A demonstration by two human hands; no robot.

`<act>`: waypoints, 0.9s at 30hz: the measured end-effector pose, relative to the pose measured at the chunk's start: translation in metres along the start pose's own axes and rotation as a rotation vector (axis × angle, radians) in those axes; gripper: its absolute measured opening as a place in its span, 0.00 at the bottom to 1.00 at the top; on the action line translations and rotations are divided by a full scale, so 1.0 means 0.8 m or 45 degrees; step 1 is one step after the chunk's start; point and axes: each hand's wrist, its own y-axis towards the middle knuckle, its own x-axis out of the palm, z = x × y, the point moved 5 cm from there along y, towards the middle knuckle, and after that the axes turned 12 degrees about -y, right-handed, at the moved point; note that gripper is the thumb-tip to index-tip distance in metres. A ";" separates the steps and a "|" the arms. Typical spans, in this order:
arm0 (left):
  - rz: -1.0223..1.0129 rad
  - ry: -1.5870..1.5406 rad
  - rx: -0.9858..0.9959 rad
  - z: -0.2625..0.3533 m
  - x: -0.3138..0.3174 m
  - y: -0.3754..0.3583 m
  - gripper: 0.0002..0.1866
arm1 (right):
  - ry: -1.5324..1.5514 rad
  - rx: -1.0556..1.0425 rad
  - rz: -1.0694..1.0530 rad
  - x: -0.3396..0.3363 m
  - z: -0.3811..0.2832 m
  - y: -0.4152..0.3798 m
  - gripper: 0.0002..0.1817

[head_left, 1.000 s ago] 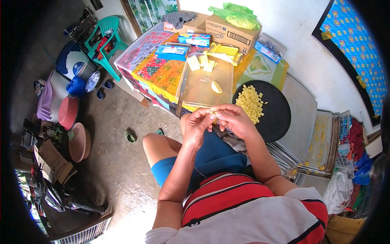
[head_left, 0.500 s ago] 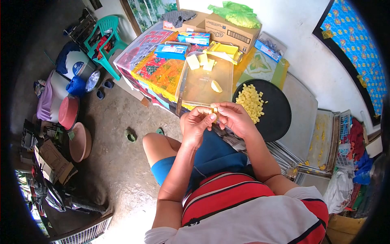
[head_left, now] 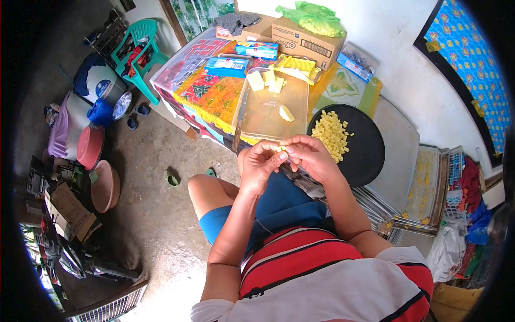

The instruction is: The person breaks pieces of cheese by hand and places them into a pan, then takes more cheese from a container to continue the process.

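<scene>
My left hand (head_left: 262,162) and my right hand (head_left: 313,155) meet above my lap, just off the near edge of a clear tray-like board (head_left: 268,121). Between their fingertips they pinch a small yellow piece (head_left: 282,148), mostly covered by the fingers. On the board lie a pale yellow wedge (head_left: 286,113) and, farther back, several pale yellow blocks (head_left: 255,81) that look like cheese. A knife (head_left: 237,135) rests along the board's left edge. To the right, a round black tray (head_left: 370,145) bears a heap of small yellow cubes (head_left: 330,134).
Behind the board are blue boxes (head_left: 227,67), a yellow plastic container (head_left: 295,68) and a cardboard box (head_left: 303,43) with a green bag (head_left: 311,19) on top. Metal baking trays (head_left: 394,145) stand at the right. Basins (head_left: 105,191) and a green chair (head_left: 140,64) are at left.
The fingertips have shifted slightly around the small yellow piece, and less of it shows now. Both hands stay in nearly the same place; the things on the table have not moved.
</scene>
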 end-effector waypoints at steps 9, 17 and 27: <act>0.006 0.029 0.021 -0.002 -0.006 -0.002 0.08 | 0.041 0.013 0.005 0.005 -0.003 -0.002 0.10; 0.029 0.063 -0.032 0.000 -0.007 -0.005 0.08 | 0.002 0.008 -0.007 0.003 0.000 -0.001 0.10; 0.177 0.100 -0.022 0.005 -0.008 -0.007 0.07 | -0.061 -0.007 0.061 0.002 -0.002 0.000 0.11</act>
